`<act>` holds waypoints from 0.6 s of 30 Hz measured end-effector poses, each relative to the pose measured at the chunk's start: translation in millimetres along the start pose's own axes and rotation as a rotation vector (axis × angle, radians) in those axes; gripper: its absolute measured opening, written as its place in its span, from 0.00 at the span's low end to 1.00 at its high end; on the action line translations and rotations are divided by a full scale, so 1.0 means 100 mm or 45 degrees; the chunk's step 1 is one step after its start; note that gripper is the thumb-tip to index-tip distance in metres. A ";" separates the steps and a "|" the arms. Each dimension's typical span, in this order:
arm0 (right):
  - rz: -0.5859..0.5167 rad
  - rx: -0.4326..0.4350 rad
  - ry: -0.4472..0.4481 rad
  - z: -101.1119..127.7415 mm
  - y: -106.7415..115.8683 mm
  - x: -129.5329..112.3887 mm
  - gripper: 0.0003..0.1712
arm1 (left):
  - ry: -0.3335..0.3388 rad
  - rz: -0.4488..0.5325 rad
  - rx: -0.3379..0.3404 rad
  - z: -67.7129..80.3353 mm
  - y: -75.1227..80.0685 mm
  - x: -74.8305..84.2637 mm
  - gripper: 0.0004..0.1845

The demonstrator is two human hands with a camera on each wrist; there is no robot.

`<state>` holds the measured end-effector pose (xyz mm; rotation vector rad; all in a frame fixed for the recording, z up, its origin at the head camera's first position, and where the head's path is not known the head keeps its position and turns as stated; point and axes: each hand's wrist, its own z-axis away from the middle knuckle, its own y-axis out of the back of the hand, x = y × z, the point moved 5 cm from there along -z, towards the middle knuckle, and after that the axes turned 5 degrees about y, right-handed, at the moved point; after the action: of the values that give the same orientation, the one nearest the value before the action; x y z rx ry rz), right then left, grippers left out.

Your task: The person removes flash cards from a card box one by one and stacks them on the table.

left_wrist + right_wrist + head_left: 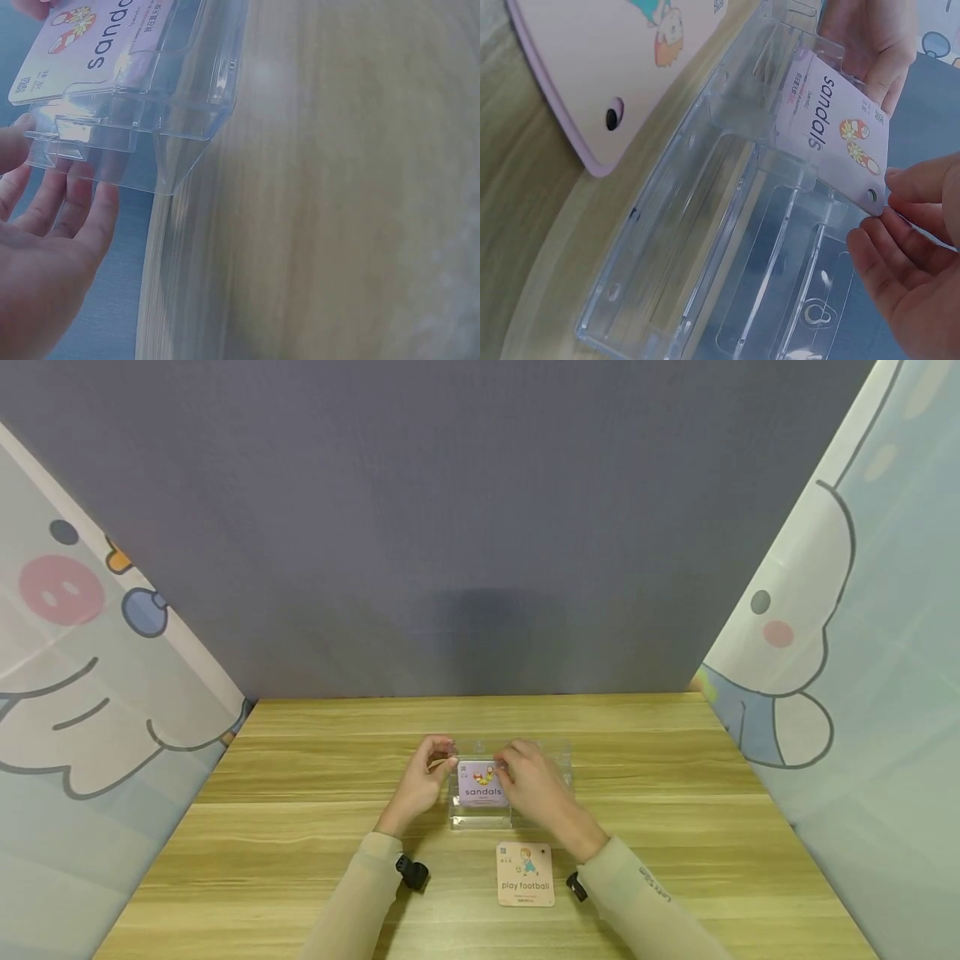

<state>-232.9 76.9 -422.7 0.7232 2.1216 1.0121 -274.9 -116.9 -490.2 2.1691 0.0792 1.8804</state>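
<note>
A clear plastic box stands on the wooden table. A purple "sandals" card stands tilted in it. My left hand holds the box's left end; in the left wrist view the thumb lies on the box's lip and the fingers show through the plastic behind it. My right hand pinches the card's punched corner between thumb and fingers over the open box.
A pink "play football" card lies flat on the table just in front of the box, between my forearms. Cartoon-printed curtains flank the table and a grey wall closes the back.
</note>
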 end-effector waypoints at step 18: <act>-0.035 -0.015 -0.004 0.00 -0.07 0.01 0.07 | -0.007 -0.002 0.016 0.01 0.00 0.00 0.15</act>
<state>-234.7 73.3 -428.6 0.6876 2.1158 1.0075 -274.2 -117.2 -490.1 2.1815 0.0920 1.8781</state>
